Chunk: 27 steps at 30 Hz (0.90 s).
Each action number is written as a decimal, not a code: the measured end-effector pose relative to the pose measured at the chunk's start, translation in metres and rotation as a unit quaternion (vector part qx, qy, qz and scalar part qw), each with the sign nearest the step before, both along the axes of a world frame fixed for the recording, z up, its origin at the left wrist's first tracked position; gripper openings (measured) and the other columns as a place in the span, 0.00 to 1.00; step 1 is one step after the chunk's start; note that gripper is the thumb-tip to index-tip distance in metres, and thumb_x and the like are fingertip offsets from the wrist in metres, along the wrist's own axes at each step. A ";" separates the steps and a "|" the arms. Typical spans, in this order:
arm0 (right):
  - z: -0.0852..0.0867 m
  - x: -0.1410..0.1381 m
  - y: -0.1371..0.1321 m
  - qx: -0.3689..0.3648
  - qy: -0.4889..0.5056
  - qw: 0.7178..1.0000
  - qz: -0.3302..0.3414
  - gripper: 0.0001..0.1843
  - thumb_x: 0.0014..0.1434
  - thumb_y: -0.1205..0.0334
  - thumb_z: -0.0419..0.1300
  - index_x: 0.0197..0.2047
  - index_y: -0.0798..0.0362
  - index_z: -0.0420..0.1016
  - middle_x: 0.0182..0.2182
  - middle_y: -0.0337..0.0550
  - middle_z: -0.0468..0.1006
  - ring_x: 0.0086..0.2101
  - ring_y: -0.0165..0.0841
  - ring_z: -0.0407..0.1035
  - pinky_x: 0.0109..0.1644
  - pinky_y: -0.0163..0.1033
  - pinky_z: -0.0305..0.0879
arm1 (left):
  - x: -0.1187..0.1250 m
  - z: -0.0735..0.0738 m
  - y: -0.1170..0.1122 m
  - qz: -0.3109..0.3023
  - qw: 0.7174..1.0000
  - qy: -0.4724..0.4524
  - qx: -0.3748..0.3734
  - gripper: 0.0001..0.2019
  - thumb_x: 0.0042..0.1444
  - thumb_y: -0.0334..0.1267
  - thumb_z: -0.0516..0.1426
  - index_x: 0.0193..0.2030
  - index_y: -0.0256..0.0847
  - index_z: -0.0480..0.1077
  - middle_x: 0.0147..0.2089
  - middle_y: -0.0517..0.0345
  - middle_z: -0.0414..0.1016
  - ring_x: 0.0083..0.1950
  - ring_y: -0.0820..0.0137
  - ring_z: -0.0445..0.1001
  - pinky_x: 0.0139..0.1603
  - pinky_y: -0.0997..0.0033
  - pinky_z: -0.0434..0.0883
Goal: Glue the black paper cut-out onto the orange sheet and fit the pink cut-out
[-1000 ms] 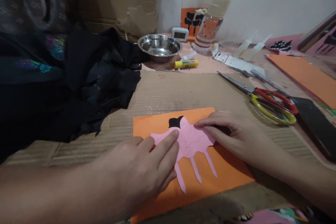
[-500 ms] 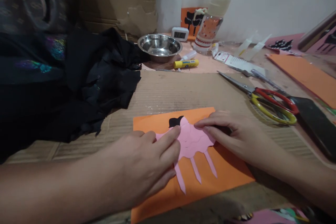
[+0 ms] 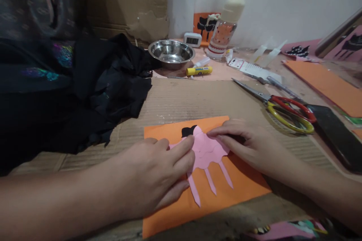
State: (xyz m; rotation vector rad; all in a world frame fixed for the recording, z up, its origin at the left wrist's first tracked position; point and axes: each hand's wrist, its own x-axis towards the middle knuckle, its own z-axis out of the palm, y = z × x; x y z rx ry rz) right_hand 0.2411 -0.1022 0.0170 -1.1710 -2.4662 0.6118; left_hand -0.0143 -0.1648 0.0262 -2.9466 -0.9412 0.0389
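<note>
A pink paper cutout (image 3: 208, 153) with a scalloped edge and three pointed strips lies on a sheet of orange paper (image 3: 166, 222). Small black paper shapes (image 3: 187, 131) show at its upper left edge. My left hand (image 3: 158, 173) rests over the cutout's left part, its fingers laid on the pink paper and hiding some of it. At the upper right edge, my right hand (image 3: 246, 143) has thumb and forefinger close together on the cutout. Whether a fold of paper sits between them is hard to see.
Beyond the cardboard (image 3: 181, 94) are a metal bowl (image 3: 171, 53), a yellow glue stick (image 3: 199, 70), a timer (image 3: 192, 40) and a bottle (image 3: 226, 26). Scissors (image 3: 291, 110) and a dark phone (image 3: 333, 133) lie right; black cloth (image 3: 70, 101) covers the left.
The view has shifted slightly, moving the background a little down and left. Both hands keep nearly the same places on the pink cutout.
</note>
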 end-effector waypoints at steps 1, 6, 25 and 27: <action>0.000 0.000 0.000 0.000 0.002 1.000 -0.001 0.15 0.65 0.67 0.55 0.43 0.50 0.85 0.33 0.44 0.87 0.34 0.36 0.78 0.44 0.43 0.73 | 0.000 0.000 0.000 -0.004 1.000 0.009 0.000 0.17 0.71 0.44 0.49 0.56 0.39 0.72 0.66 0.43 0.71 0.36 0.63 0.78 0.29 0.61 0.70; 0.001 -0.001 -0.001 0.000 0.000 1.000 -0.006 0.15 0.65 0.68 0.55 0.42 0.50 0.86 0.33 0.43 0.87 0.33 0.36 0.78 0.44 0.42 0.73 | 0.000 -0.001 0.000 -0.017 0.999 0.033 -0.001 0.18 0.72 0.44 0.46 0.57 0.38 0.71 0.66 0.40 0.70 0.39 0.61 0.79 0.31 0.61 0.72; -0.005 0.001 0.002 -0.012 0.017 1.000 0.000 0.15 0.65 0.66 0.55 0.43 0.52 0.85 0.33 0.44 0.86 0.34 0.35 0.78 0.46 0.43 0.72 | -0.002 -0.008 -0.002 -0.010 1.000 -0.008 -0.012 0.17 0.72 0.45 0.47 0.55 0.38 0.71 0.65 0.41 0.71 0.39 0.62 0.79 0.31 0.64 0.70; -0.002 0.002 0.002 -0.031 0.036 0.999 0.001 0.14 0.66 0.65 0.56 0.43 0.52 0.85 0.35 0.44 0.86 0.36 0.35 0.78 0.44 0.41 0.72 | -0.003 -0.007 -0.001 0.010 0.999 -0.025 -0.027 0.17 0.71 0.46 0.48 0.55 0.39 0.71 0.64 0.42 0.72 0.37 0.64 0.78 0.31 0.64 0.70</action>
